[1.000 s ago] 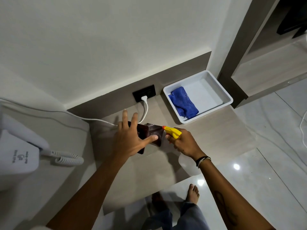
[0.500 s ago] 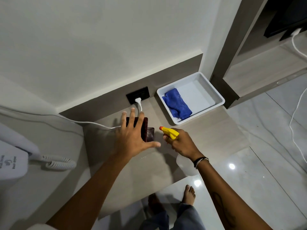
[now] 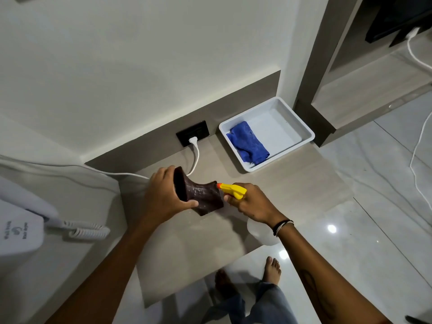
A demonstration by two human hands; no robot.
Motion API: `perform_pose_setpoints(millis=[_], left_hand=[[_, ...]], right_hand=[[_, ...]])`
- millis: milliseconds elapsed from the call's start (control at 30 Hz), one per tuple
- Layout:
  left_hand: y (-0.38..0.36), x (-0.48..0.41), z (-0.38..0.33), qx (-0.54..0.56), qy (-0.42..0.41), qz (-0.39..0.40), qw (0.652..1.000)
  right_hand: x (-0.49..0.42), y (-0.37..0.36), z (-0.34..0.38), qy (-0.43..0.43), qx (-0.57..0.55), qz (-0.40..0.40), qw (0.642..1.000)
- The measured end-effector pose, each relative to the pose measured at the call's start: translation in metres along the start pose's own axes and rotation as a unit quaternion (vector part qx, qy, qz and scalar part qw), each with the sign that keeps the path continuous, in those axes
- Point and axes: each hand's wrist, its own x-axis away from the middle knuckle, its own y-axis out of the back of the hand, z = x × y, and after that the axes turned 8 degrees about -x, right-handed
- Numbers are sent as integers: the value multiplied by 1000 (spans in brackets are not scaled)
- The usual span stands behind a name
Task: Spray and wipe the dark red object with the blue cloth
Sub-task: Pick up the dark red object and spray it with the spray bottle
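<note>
My left hand (image 3: 163, 195) grips a dark red wallet-like object (image 3: 201, 196), held open and lifted off the counter, its inner face speckled with droplets. My right hand (image 3: 252, 204) holds a spray bottle with a yellow trigger head (image 3: 232, 190); the orange nozzle touches the object's right edge. The bottle's clear body (image 3: 260, 232) hangs below my wrist. A blue cloth (image 3: 249, 142) lies folded in the left part of a white tray (image 3: 301, 127) at the back right of the counter.
A black wall socket (image 3: 192, 133) holds a white plug whose cable (image 3: 196, 160) runs left behind my left hand. A white wall-mounted device with coiled cord (image 3: 86, 231) sits at left. The counter's front edge (image 3: 210, 284) drops to a glossy floor with my bare feet.
My left hand was pressing flat on the dark red object on the counter; now it has picked it up, opened toward the nozzle. The spray bottle stays close at its right.
</note>
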Motion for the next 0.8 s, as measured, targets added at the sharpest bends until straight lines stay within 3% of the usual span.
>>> perform_pose_setpoints(millis=[133,300,533,800], left_hand=[[-2,11,29,83,60,43,994],[-6,17,29,80,41,25,996],[1,14,15,59,-10,4,998],[4,14,12,35,-13,7,999]], right_hand=[[-1,-8,6,23,2,31,999],[-8,-19,21,63,39,60,995],[-10,-16,34,45,52,80,994],[-7,-2,6,-87,194,22,977]])
